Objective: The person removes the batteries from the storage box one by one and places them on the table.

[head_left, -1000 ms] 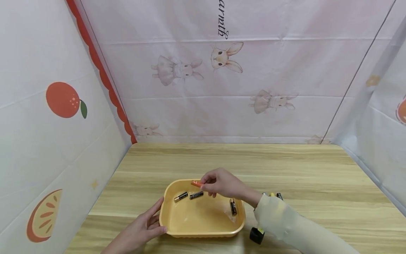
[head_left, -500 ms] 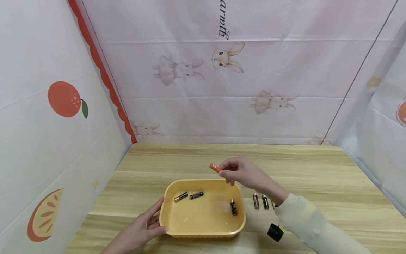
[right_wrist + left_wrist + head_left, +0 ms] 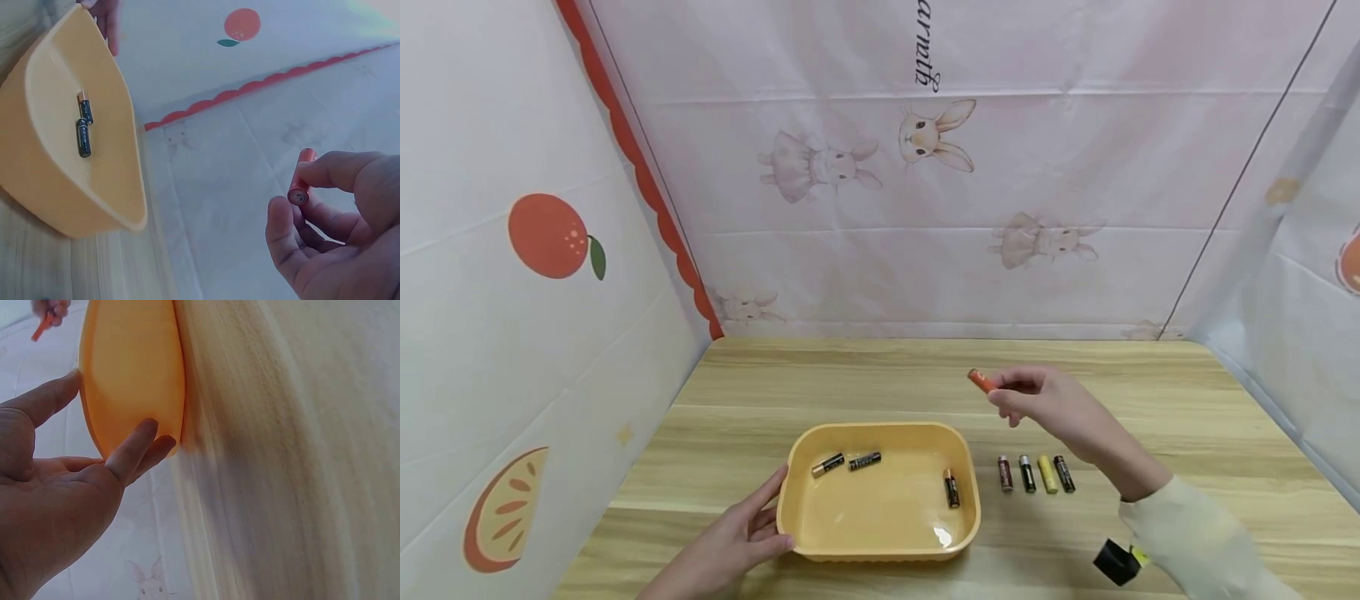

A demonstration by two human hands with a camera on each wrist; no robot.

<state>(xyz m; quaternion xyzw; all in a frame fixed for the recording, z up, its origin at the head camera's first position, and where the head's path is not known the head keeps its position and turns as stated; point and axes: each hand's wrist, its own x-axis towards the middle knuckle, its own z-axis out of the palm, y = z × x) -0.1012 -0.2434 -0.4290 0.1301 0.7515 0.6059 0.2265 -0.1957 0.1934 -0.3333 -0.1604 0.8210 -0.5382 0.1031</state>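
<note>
An orange battery (image 3: 981, 382) is pinched between the thumb and fingers of my right hand (image 3: 1052, 408), raised above the table to the right of a yellow plastic bin (image 3: 880, 552). Three dark batteries lie inside the bin: one battery (image 3: 828, 466) and a second battery (image 3: 864, 461) near its back left, and a third battery (image 3: 952, 488) along the right wall. My left hand (image 3: 69, 506) rests against the bin's left end, fairly straight fingers touching its outer wall and rim. In the right wrist view the orange battery (image 3: 302, 178) shows one flat end toward the camera.
Right of the bin, several batteries stand in a row on the wooden table (image 3: 865, 375): a dark red battery (image 3: 1005, 474), a black battery (image 3: 1027, 474), a yellow battery (image 3: 1047, 474) and another black battery (image 3: 1064, 474). Printed cloth walls (image 3: 850, 275) enclose the back and sides.
My right hand has lifted the orange battery from over the bin and carried it right. The row of batteries, earlier mostly behind the arm, now shows fully. My left hand and the bin stay put.
</note>
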